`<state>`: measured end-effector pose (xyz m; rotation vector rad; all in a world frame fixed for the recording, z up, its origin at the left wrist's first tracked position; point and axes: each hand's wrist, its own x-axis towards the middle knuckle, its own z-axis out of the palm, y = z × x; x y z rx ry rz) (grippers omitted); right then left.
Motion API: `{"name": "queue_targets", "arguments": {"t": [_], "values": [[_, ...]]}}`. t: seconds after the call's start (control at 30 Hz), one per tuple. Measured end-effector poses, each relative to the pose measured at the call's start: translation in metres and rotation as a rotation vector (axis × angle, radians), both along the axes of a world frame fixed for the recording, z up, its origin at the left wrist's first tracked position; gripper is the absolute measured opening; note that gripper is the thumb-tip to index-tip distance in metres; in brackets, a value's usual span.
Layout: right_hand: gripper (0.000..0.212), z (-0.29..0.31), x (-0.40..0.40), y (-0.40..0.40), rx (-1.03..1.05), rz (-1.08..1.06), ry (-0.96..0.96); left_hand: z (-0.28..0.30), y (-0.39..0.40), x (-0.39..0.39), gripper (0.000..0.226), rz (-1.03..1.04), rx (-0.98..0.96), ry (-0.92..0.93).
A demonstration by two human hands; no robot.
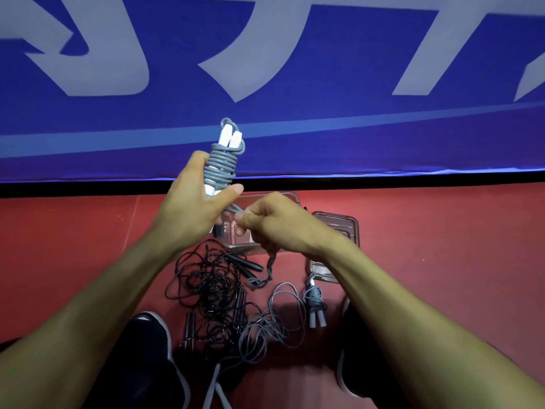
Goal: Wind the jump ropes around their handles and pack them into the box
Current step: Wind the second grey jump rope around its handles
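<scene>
My left hand (196,202) grips a pair of white handles held upright, with grey rope (219,168) coiled tightly around them. My right hand (275,222) pinches the free end of that grey rope just right of the handles; a twisted tail (267,273) hangs below the fist. The clear plastic box (292,199) sits on the red floor behind my hands, mostly hidden by them. On the floor lie a tangled black jump rope (212,284), a loose grey rope (265,326) and a wound grey rope bundle (315,302).
The box's clear lid (348,228) lies on the floor to the right of the box. My two black shoes (147,343) (351,349) flank the ropes. A blue banner wall (324,84) with pale lettering rises behind the red floor.
</scene>
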<state>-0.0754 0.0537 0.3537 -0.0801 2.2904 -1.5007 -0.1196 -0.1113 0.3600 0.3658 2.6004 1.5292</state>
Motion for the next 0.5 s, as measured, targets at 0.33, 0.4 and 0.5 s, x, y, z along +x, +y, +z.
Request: {"name": "queue_targets", "arguments": {"t": [0.33,0.4,0.5], "values": [[0.04,-0.009,-0.004,0.007,0.079,-0.077,0.029,0.002,0.001,0.007,0.041,-0.309,0.001,-0.2],[0.04,-0.008,-0.002,0.008,0.1,-0.073,0.044,0.006,0.003,0.007,0.037,-0.293,-0.02,-0.154],[0.039,-0.003,0.0,0.006,0.132,-0.06,0.101,0.007,0.004,0.007,0.029,-0.25,-0.039,-0.075]]}}
